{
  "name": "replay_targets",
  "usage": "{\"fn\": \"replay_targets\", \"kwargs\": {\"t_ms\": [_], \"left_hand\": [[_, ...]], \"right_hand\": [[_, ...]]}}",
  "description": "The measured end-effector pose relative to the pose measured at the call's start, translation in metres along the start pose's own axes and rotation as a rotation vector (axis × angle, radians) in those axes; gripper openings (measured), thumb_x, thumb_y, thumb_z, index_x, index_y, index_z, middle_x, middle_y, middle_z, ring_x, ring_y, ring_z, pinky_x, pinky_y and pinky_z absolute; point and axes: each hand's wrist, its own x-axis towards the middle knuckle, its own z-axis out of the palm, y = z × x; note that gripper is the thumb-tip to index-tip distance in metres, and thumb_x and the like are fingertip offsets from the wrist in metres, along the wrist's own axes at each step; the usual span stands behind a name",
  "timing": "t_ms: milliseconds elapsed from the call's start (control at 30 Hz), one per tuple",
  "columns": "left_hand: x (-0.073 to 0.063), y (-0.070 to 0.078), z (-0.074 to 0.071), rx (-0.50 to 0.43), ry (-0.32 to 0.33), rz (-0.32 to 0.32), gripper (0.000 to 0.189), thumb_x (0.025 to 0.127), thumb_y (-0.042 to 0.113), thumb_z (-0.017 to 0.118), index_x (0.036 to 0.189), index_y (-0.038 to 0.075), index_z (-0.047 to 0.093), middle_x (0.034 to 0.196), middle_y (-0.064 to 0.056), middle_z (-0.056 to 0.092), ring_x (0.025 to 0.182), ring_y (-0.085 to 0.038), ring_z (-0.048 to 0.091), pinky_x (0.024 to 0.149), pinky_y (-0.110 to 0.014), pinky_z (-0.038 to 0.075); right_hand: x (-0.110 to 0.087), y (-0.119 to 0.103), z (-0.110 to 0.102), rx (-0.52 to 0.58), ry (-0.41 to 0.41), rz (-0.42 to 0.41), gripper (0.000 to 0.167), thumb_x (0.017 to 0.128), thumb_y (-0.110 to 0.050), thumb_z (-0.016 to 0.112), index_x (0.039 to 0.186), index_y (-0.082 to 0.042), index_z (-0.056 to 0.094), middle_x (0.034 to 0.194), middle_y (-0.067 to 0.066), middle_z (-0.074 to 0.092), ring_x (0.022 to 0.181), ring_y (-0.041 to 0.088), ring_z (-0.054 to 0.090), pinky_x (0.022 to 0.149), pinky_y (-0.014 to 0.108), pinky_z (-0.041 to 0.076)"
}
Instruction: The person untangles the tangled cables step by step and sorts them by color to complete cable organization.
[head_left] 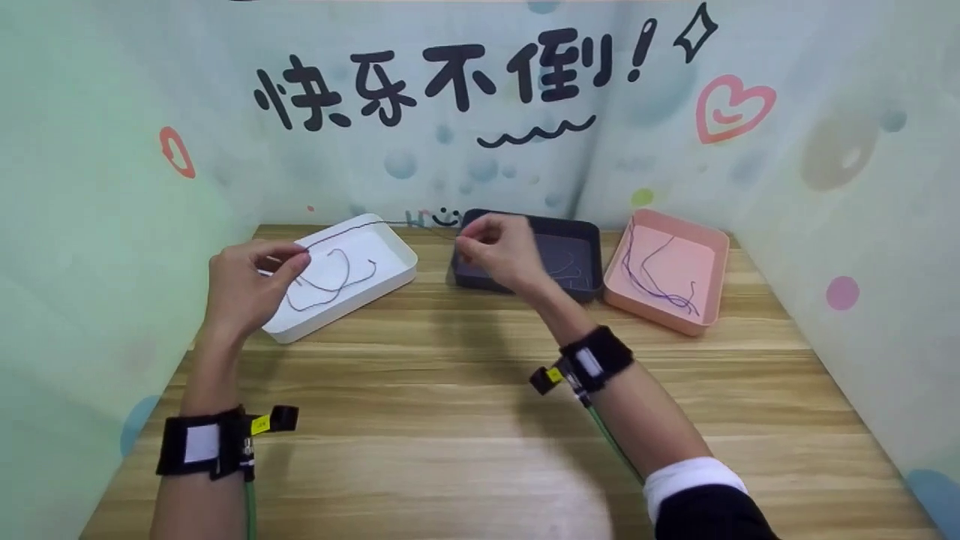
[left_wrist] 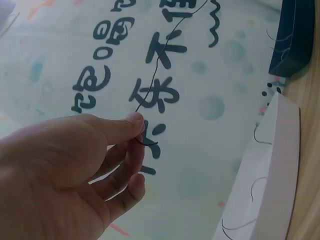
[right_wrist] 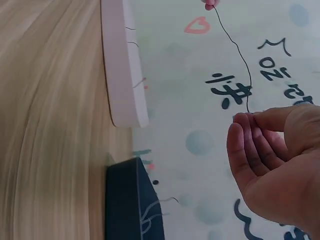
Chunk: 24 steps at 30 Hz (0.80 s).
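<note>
A thin dark string (head_left: 352, 227) stretches between the two hands, above the back of the white tray (head_left: 352, 301). My left hand (head_left: 251, 289) pinches one end between thumb and index finger, and a short tail curls out below the fingertips in the left wrist view. The other end is pinched by the fingertips of my right hand (head_left: 506, 251), held over the dark tray (head_left: 480, 282). In the right wrist view the string (right_wrist: 237, 46) runs slightly wavy from hand to hand. Several loose strings (head_left: 346, 283) lie curled in the white tray, partly hidden behind the left hand.
To the right stands a pink tray (head_left: 660, 316) with several purplish strings (head_left: 667, 296) inside. Faint thin strings (head_left: 566, 266) show in the dark tray. All three trays stand along the back of the wooden table (head_left: 420, 420), before a printed cloth backdrop (head_left: 420, 165).
</note>
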Motion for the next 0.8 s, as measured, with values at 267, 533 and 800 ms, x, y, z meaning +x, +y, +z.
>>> {"fn": "replay_targets", "kwargs": {"t_ms": [267, 533, 800], "left_hand": [[-0.003, -0.035, 0.010, 0.058, -0.054, -0.260, 0.034, 0.109, 0.026, 0.076, 0.132, 0.002, 0.081, 0.122, -0.024, 0.081, 0.105, -0.035, 0.076, 0.077, -0.012, 0.048], [0.013, -0.040, 0.035, 0.096, -0.109, -0.378, 0.036, 0.108, 0.022, 0.076, 0.134, -0.002, 0.077, 0.121, -0.028, 0.080, 0.102, -0.039, 0.080, 0.075, -0.025, 0.055], [0.026, -0.047, 0.057, 0.186, -0.182, -0.433, 0.043, 0.112, 0.022, 0.071, 0.140, -0.011, 0.070, 0.133, -0.034, 0.073, 0.116, -0.045, 0.073, 0.100, -0.052, 0.064]], "right_hand": [[0.039, 0.012, 0.059, -0.130, -0.033, 0.106, 0.006, 0.104, -0.011, 0.080, 0.106, -0.006, 0.084, 0.102, 0.012, 0.084, 0.095, 0.027, 0.082, 0.078, 0.028, 0.065], [0.054, 0.030, 0.089, -0.335, 0.016, 0.129, 0.012, 0.106, -0.012, 0.078, 0.109, -0.006, 0.088, 0.110, 0.011, 0.086, 0.111, 0.024, 0.079, 0.095, 0.031, 0.064], [0.053, 0.038, 0.085, -0.393, -0.259, 0.143, 0.044, 0.113, -0.005, 0.060, 0.155, 0.005, 0.062, 0.153, 0.020, 0.071, 0.149, 0.032, 0.065, 0.125, 0.043, 0.056]]}}
